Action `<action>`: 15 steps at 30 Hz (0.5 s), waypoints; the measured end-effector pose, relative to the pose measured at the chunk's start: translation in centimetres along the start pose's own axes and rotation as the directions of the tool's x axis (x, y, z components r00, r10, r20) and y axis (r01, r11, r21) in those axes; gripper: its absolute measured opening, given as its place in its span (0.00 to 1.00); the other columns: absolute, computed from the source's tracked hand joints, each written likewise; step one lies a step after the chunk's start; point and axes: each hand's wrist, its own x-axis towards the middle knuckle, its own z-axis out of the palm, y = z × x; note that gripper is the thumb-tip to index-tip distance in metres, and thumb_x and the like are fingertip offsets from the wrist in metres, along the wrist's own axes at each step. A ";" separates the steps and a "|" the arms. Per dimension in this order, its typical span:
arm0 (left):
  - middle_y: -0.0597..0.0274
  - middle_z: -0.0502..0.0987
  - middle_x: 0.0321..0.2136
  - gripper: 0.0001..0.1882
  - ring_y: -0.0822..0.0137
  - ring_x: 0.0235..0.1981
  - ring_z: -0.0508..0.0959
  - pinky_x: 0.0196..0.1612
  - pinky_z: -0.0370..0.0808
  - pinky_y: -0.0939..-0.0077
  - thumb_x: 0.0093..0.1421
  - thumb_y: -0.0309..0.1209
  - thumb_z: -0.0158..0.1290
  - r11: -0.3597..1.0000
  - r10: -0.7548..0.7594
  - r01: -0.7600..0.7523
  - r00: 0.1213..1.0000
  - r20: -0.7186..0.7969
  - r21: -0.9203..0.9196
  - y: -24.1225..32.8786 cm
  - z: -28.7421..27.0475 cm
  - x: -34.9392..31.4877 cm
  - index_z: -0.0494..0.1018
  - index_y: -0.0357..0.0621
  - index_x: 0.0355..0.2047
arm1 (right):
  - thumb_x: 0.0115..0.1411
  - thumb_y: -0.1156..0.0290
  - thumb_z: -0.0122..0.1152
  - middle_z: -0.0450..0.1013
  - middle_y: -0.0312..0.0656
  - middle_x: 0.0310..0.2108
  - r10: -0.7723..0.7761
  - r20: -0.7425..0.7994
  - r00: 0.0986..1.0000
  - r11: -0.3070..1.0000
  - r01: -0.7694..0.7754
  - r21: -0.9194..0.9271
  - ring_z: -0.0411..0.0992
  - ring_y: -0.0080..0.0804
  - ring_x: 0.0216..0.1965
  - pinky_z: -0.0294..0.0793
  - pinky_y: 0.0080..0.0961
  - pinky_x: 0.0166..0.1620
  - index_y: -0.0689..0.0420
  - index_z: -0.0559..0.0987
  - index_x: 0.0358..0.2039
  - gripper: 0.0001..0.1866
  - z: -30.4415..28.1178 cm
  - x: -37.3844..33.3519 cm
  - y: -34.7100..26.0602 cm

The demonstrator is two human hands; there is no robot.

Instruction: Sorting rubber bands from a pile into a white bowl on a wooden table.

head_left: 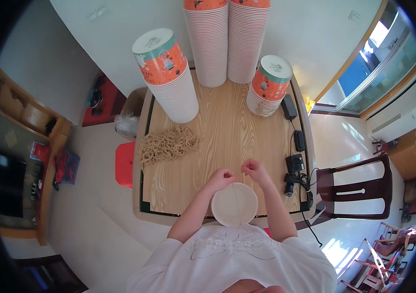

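Observation:
A white paper bucket stands mouth up at the near edge of the table, against my shirt. A thin string runs across its opening, up toward my left hand. My left hand is closed in a pinch on that string, just above the bucket's far rim. Over the table to its right, my right hand is also closed, fingertips pressed together; whatever they hold is too small to make out. A tangled heap of tan twine lies at the table's left.
Tall nested stacks of orange and white paper buckets stand at the back of the wooden table. A shorter stack is at back right. Black adapters and cables line the right edge. A dark chair stands right, a red stool left.

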 end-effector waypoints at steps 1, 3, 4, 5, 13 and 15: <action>0.64 0.74 0.22 0.06 0.73 0.22 0.73 0.25 0.70 0.81 0.49 0.29 0.53 0.984 -0.050 0.046 0.999 -0.017 -0.170 0.0 -0.2 -0.2 0.71 0.41 0.26 | 0.52 0.75 0.53 0.71 0.37 0.23 0.034 0.065 0.997 0.999 -0.033 -0.022 0.68 0.21 0.26 0.67 0.17 0.29 0.61 0.72 0.28 0.04 0.0 0.0 0.3; 0.64 0.74 0.23 0.05 0.74 0.22 0.73 0.25 0.70 0.81 0.50 0.28 0.53 0.927 -0.140 0.117 0.989 -0.038 -0.358 -0.9 -0.9 -0.6 0.70 0.42 0.28 | 0.52 0.74 0.54 0.71 0.37 0.24 0.049 0.126 0.991 0.998 -0.043 -0.050 0.68 0.21 0.27 0.68 0.17 0.30 0.62 0.73 0.28 0.05 0.5 0.2 0.0; 0.64 0.74 0.24 0.05 0.74 0.23 0.73 0.26 0.71 0.82 0.50 0.27 0.52 0.827 -0.228 0.172 0.973 -0.041 -0.535 -1.4 -1.2 -0.8 0.70 0.43 0.29 | 0.52 0.73 0.54 0.71 0.37 0.25 0.065 0.184 0.981 0.995 -0.051 -0.081 0.68 0.21 0.27 0.68 0.17 0.31 0.62 0.74 0.29 0.06 0.8 0.4 -0.2; 0.64 0.74 0.24 0.05 0.74 0.23 0.73 0.26 0.71 0.82 0.50 0.27 0.52 0.825 -0.231 0.173 0.972 -0.042 -0.538 -1.8 -1.4 -0.9 0.70 0.43 0.29 | 0.52 0.73 0.54 0.71 0.37 0.25 0.068 0.187 0.980 0.995 -0.054 -0.083 0.68 0.21 0.27 0.68 0.17 0.31 0.62 0.74 0.29 0.06 1.0 0.7 -0.2; 0.65 0.73 0.23 0.05 0.75 0.21 0.72 0.24 0.69 0.84 0.51 0.24 0.50 0.714 -0.237 0.140 0.970 -0.049 -0.687 -3.2 -2.0 -1.2 0.68 0.43 0.29 | 0.50 0.69 0.57 0.72 0.36 0.26 0.174 0.405 0.898 0.940 -0.029 -0.340 0.67 0.20 0.28 0.68 0.18 0.33 0.60 0.76 0.30 0.09 3.5 2.4 -2.6; 0.65 0.73 0.23 0.05 0.75 0.21 0.71 0.24 0.69 0.84 0.50 0.24 0.50 0.739 -0.222 0.121 0.973 -0.070 -0.663 -3.4 -1.9 -1.1 0.68 0.42 0.29 | 0.50 0.68 0.57 0.72 0.36 0.25 0.196 0.398 0.896 0.935 -0.048 -0.351 0.67 0.20 0.28 0.68 0.18 0.33 0.60 0.76 0.29 0.09 3.8 2.6 -2.1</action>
